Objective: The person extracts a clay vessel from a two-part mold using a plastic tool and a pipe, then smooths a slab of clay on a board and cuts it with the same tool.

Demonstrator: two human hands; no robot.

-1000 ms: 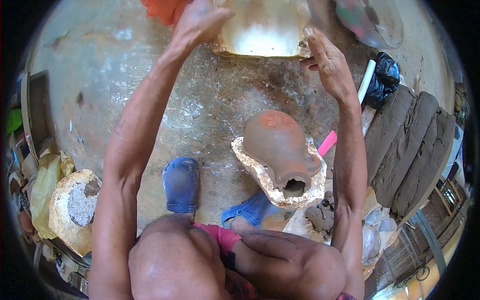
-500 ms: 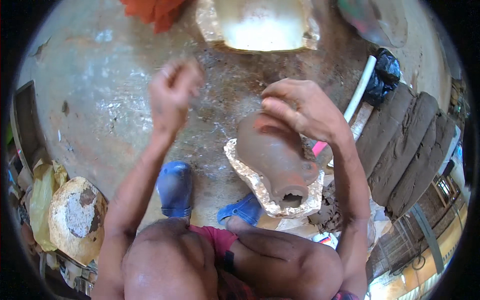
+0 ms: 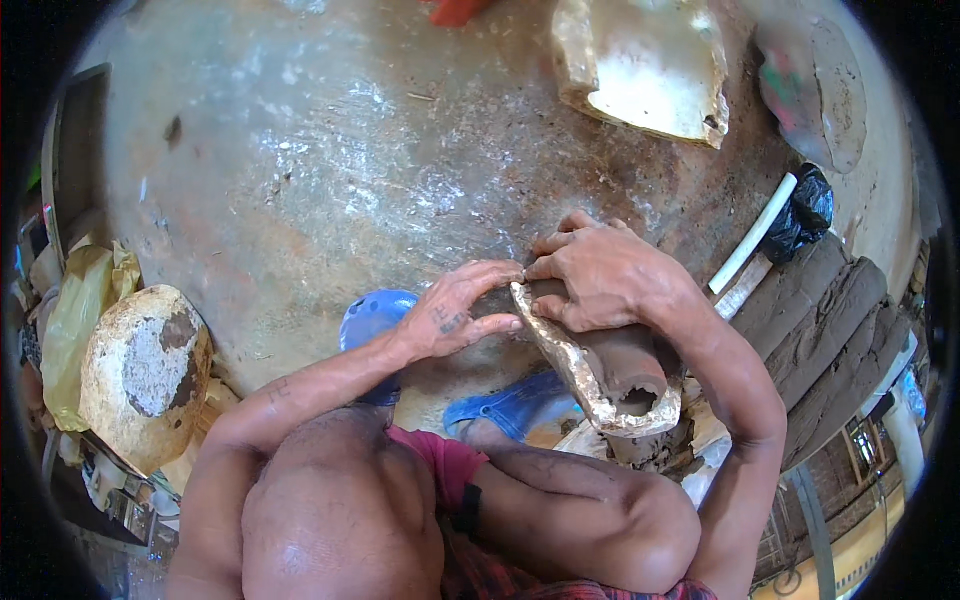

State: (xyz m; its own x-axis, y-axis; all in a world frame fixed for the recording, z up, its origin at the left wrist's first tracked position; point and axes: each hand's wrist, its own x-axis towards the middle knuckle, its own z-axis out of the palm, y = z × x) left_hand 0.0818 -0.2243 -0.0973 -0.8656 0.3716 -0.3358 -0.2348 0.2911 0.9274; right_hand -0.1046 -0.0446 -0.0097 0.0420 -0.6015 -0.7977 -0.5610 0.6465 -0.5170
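My left hand (image 3: 465, 310) has fingertips and thumb on the left edge of a chipped whitish mould (image 3: 590, 400), which looks somewhat tilted. In that mould lies a brown clay vessel (image 3: 625, 365), its ragged open neck toward me. My right hand (image 3: 595, 270) is curled over the far end of the vessel and mould, hiding much of both.
A second pale mould (image 3: 650, 70) lies beyond on the stained floor (image 3: 320, 170). At right are a white pipe (image 3: 750, 230), black plastic (image 3: 805, 205) and clay slabs (image 3: 830, 340). A whitish dome (image 3: 145, 380) and yellowish bag (image 3: 70, 340) are at left; blue clogs (image 3: 500, 400) at my feet.
Both hands have left the far mould and come down to the near one, now gripped at its far end and tilted. The view has shifted, so the surroundings sit differently.
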